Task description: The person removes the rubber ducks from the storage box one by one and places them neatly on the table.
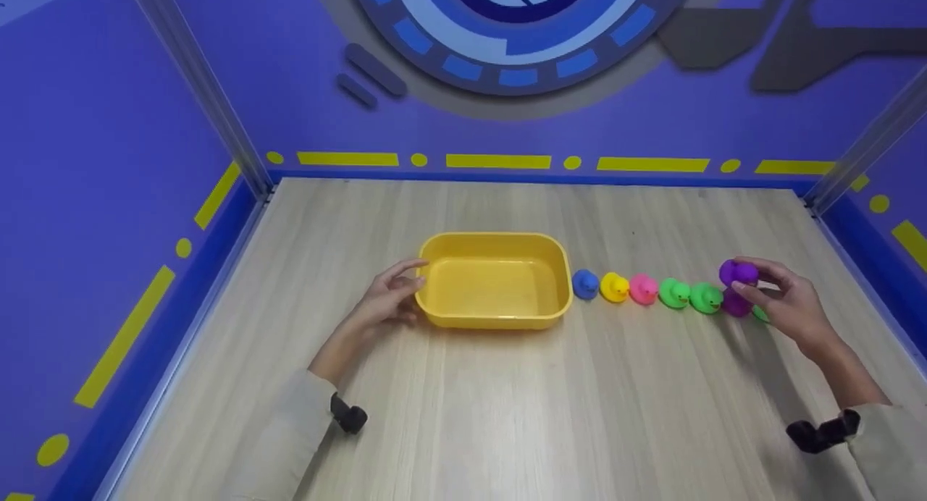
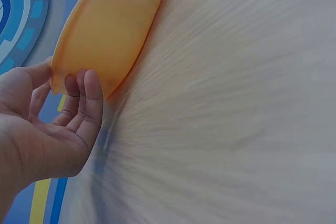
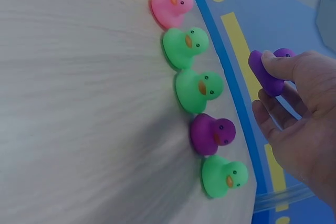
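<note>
My right hand (image 1: 793, 309) pinches a purple rubber duck (image 1: 739, 272) between thumb and fingers, raised above the row on the table. In the right wrist view this held duck (image 3: 270, 74) is partly covered by the thumb. Under it a second purple duck (image 3: 210, 135) stands between two green ducks, the end one (image 3: 223, 177) mostly hidden by my hand in the head view. My left hand (image 1: 387, 298) holds the left end of a yellow plastic basin (image 1: 492, 321), its fingertips at the rim and outer wall (image 2: 105, 35).
The row runs right from the basin: blue duck (image 1: 585, 284), yellow duck (image 1: 615, 288), pink duck (image 1: 644, 289), then green ducks (image 1: 675, 293). Blue printed panels (image 1: 217, 124) wall the wooden table (image 1: 507, 414) at the back and sides.
</note>
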